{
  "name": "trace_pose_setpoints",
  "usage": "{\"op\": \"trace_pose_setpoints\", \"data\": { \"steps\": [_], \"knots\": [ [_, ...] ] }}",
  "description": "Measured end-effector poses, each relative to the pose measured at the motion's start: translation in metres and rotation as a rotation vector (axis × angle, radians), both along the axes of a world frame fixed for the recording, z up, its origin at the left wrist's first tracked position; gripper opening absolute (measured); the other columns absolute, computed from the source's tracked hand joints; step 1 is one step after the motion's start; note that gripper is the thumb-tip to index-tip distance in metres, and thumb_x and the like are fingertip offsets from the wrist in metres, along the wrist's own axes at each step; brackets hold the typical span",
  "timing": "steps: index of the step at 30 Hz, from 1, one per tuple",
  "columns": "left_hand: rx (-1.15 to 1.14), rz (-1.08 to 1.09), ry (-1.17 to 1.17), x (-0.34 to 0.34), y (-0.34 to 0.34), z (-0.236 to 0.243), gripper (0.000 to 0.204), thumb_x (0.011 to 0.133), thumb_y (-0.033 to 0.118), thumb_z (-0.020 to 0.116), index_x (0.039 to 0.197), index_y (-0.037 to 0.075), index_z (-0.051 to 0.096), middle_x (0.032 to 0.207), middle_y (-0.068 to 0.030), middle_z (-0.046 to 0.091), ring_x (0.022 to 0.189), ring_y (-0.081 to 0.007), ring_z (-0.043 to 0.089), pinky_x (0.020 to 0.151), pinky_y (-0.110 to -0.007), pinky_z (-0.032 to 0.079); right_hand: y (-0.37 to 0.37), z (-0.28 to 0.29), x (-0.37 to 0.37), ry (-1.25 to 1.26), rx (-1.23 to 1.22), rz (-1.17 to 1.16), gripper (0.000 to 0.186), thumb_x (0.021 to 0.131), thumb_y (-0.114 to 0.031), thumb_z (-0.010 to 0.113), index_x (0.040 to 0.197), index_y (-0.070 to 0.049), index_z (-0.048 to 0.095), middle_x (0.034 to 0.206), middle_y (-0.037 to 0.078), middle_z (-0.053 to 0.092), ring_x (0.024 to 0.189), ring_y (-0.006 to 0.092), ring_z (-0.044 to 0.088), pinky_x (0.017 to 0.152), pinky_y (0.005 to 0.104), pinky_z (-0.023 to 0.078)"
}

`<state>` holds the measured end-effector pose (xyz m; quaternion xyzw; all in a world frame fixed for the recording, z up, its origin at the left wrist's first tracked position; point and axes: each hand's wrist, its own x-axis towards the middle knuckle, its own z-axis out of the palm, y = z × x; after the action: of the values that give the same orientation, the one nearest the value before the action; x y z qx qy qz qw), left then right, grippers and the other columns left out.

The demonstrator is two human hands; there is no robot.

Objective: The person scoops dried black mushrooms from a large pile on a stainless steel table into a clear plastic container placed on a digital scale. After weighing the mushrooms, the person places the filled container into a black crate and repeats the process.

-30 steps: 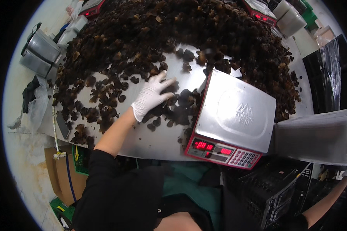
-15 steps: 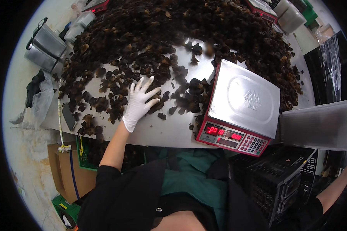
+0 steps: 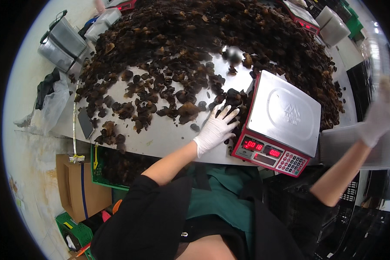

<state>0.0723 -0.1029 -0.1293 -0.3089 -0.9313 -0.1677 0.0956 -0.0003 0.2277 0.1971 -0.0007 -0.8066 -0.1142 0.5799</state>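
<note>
My left hand (image 3: 217, 131), in a white glove, lies palm down at the table's near side. Its fingers are spread over a few dark brown wood ear mushrooms (image 3: 235, 98), just left of a red scale (image 3: 282, 115) with a bare steel plate. At the far right, my gloved right hand (image 3: 380, 115) is raised and blurred by motion. It appears to grip a clear plastic container (image 3: 375, 54), whose outline is smeared. Below that hand stands a row of nested clear plastic containers (image 3: 355, 147), beside the scale.
A large heap of wood ears (image 3: 169, 34) covers the far part of the metal table (image 3: 160, 141). Grey bins (image 3: 63, 45) stand at the left. A green crate (image 3: 97, 171) and cardboard box (image 3: 89, 190) sit below the table edge. More red scales (image 3: 305, 21) stand at the back.
My left hand has swept right across the table toward the scale, and some wood ears have shifted. My right hand has risen from behind the nested containers, apparently with a clear container.
</note>
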Motion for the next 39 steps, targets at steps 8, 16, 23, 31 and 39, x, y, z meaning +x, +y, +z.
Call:
{"op": "trace_pose_setpoints", "data": {
  "steps": [8,16,23,31,39],
  "knots": [
    [0.162,0.096,0.083,0.034,-0.064,0.019,0.047,0.079,0.027,0.077,0.123,0.019,0.065,0.144,-0.0097,0.051,0.137,-0.0329,0.042,0.113,-0.051,0.031,-0.062,-0.215,0.048,-0.624,-0.227,0.586,0.004,0.084,-0.003,0.07,0.087,-0.006,0.067,0.078,0.009,0.061,0.069,0.0219,0.06,0.063,0.0342,0.05],
    [-0.008,0.412,0.025,0.01,-0.117,0.01,0.062,0.079,0.05,0.073,0.136,0.029,0.06,0.154,-0.0151,0.038,0.14,-0.0442,0.032,0.113,-0.056,0.024,-0.075,-0.198,0.091,-0.51,-0.619,0.515,0.01,0.083,-0.002,0.076,0.088,0.0,0.068,0.079,0.011,0.062,0.067,0.0206,0.059,0.063,0.029,0.049],
    [0.05,0.367,0.175,0.042,-0.111,-0.004,0.025,0.078,0.021,0.076,0.101,0.012,0.068,0.1,-0.0069,0.062,0.09,-0.0259,0.062,0.071,-0.036,0.05,-0.048,-0.208,0.092,-0.542,-0.97,0.167,0.03,0.097,-0.027,0.066,0.11,0.0,0.068,0.082,0.006,0.064,0.072,0.0121,0.058,0.067,0.0258,0.048],
    [0.67,0.299,0.155,-0.006,-0.076,0.039,0.017,0.08,0.002,0.074,0.096,0.004,0.07,0.09,-0.0089,0.066,0.074,-0.0234,0.066,0.066,-0.031,0.054,-0.037,-0.217,0.08,-0.902,-1.524,0.288,0.035,0.099,-0.021,0.06,0.125,0.002,0.062,0.081,0.001,0.063,0.054,0.005,0.052,0.048,0.0206,0.041],
    [0.385,-0.283,0.374,-0.065,0.07,0.122,0.015,0.077,0.018,0.072,0.09,0.013,0.066,0.082,-0.0062,0.059,0.075,-0.023,0.061,0.067,-0.034,0.051,-0.075,-0.216,0.09,-0.786,-1.631,0.36,0.031,0.1,-0.016,0.059,0.122,0.005,0.064,0.08,-0.001,0.061,0.06,0.0025,0.049,0.048,0.02,0.041]
  ]
}}
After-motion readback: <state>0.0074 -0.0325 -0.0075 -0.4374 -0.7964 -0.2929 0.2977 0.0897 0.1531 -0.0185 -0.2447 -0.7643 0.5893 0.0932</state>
